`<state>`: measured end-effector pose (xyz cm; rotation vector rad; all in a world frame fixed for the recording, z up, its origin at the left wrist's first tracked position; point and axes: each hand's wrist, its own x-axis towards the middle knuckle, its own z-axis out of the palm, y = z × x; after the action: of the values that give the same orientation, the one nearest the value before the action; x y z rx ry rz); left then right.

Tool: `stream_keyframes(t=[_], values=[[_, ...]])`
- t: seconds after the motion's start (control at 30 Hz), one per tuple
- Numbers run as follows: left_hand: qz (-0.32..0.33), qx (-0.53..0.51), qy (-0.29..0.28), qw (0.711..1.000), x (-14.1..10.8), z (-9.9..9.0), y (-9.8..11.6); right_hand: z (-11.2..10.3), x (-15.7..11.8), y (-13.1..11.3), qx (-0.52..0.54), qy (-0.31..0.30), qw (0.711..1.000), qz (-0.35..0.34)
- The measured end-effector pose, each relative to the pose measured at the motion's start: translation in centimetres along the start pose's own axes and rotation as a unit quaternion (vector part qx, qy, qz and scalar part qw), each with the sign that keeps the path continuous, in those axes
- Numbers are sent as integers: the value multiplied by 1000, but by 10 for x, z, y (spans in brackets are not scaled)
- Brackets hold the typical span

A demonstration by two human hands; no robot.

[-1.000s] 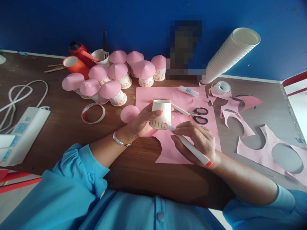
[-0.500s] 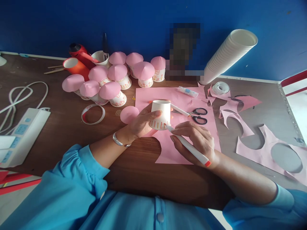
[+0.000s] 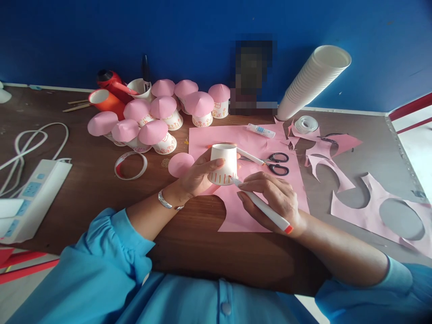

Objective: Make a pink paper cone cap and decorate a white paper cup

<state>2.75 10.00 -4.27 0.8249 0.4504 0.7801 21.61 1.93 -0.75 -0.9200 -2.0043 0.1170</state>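
Observation:
A white paper cup (image 3: pixel 223 158) with short red and orange strokes around its lower edge is held by my left hand (image 3: pixel 199 174), the thumb across its front. My right hand (image 3: pixel 272 198) grips a white marker (image 3: pixel 266 209) with a red end, its tip at the cup's lower right edge. Beneath and behind the hands lies pink paper (image 3: pixel 283 189), bearing another marker (image 3: pixel 250 156), black-handled scissors (image 3: pixel 278 163) and a glue tube (image 3: pixel 261 130). A pink paper disc (image 3: pixel 181 164) rests left of the cup, partly behind my left hand.
Several decorated cups with pink cone tops (image 3: pixel 200 104) stand at the back left, near an orange cup (image 3: pixel 106 101). A tall stack of cups (image 3: pixel 313 81) leans at the back right. Tape (image 3: pixel 306 124) and pink scraps (image 3: pixel 374 198) lie right; a power strip (image 3: pixel 37 198) lies left.
The view has shifted slightly. Both hands keep their hold, and the marker tip remains at the cup's lower edge, where there seem to be slightly more strokes.

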Motion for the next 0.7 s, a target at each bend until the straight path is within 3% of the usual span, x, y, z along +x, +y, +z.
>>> stream_keyframes(t=[0.7], values=[[2,22,23,999,-2,-1,-1,1,-2,1,11,-2,1000,6]])
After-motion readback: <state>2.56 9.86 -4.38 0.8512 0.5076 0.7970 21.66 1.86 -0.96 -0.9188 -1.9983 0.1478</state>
